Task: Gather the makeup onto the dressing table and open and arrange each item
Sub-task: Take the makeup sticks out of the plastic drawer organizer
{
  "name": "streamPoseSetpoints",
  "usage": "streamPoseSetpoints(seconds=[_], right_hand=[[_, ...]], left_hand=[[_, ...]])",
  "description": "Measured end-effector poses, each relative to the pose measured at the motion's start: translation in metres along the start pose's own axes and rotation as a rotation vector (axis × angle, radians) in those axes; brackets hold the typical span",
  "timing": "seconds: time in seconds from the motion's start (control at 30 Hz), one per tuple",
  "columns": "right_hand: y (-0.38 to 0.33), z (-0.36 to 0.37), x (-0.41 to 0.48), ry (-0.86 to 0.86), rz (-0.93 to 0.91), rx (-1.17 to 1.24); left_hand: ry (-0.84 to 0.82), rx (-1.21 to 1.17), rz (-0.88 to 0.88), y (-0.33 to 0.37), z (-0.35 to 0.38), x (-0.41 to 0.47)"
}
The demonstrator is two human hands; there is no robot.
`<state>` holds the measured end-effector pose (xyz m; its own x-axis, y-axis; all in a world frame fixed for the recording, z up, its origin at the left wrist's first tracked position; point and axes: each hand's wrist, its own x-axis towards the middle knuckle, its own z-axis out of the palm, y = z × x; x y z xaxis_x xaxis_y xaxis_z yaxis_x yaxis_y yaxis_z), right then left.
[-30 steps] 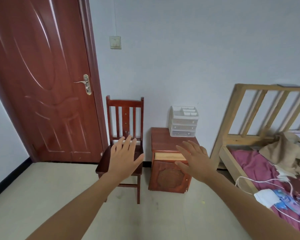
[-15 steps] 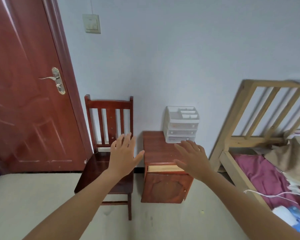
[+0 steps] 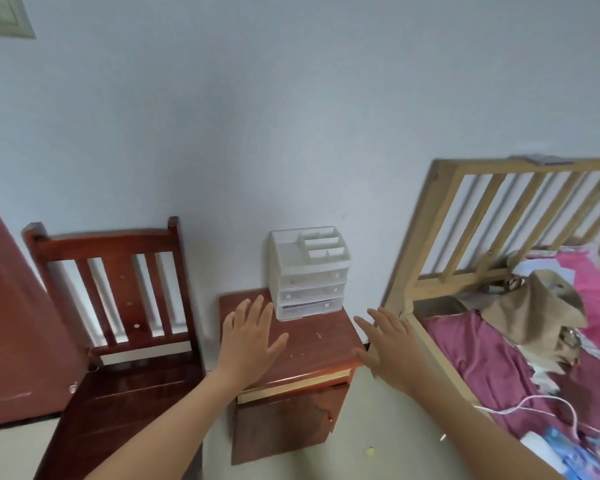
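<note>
Left of the clear plastic organizer (image 3: 309,271), the left hand (image 3: 248,341) hovers flat, fingers spread, empty. The organizer stands at the back of the small wooden surface (image 3: 312,348), against the wall: likely light, stiff, slick and brittle, best gripped by both side walls. To its right, the right hand (image 3: 392,348) hovers spread, empty.

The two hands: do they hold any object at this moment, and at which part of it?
Nothing is held. The left hand and the right hand are both open and empty, fingers spread, above the small wooden table.
</note>
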<state>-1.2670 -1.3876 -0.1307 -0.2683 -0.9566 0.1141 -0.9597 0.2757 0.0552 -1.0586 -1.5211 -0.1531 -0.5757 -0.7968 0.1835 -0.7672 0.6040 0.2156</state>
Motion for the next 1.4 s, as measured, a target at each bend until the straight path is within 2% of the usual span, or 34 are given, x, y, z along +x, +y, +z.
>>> streamPoseSetpoints(seconds=[0.17,0.33,0.5,0.7,0.9,1.27,1.4], right_hand=[[0.052,0.03,0.052,-0.072,-0.033,0.083],[0.091,0.058,0.106,-0.267,0.028,0.104],[0.1,0.083,0.14,-0.265,-0.069,0.073],[0.087,0.113,0.177,-0.316,-0.032,0.187],[0.06,0.129,0.217,-0.232,0.011,0.272],[0.025,0.145,0.247,-0.406,0.264,0.38],[0.023,0.149,0.256,-0.392,0.328,0.433]], left_hand=[[-0.054,0.004,-0.071,0.037,0.04,0.056],[-0.11,-0.032,-0.229,0.057,0.068,0.095],[-0.161,-0.036,-0.34,0.057,0.091,0.109],[-0.234,-0.063,-0.406,0.035,0.11,0.137],[-0.224,-0.093,-0.284,-0.004,0.118,0.198],[-0.233,-0.001,0.05,-0.049,0.135,0.265],[-0.228,0.021,0.104,-0.052,0.139,0.277]])
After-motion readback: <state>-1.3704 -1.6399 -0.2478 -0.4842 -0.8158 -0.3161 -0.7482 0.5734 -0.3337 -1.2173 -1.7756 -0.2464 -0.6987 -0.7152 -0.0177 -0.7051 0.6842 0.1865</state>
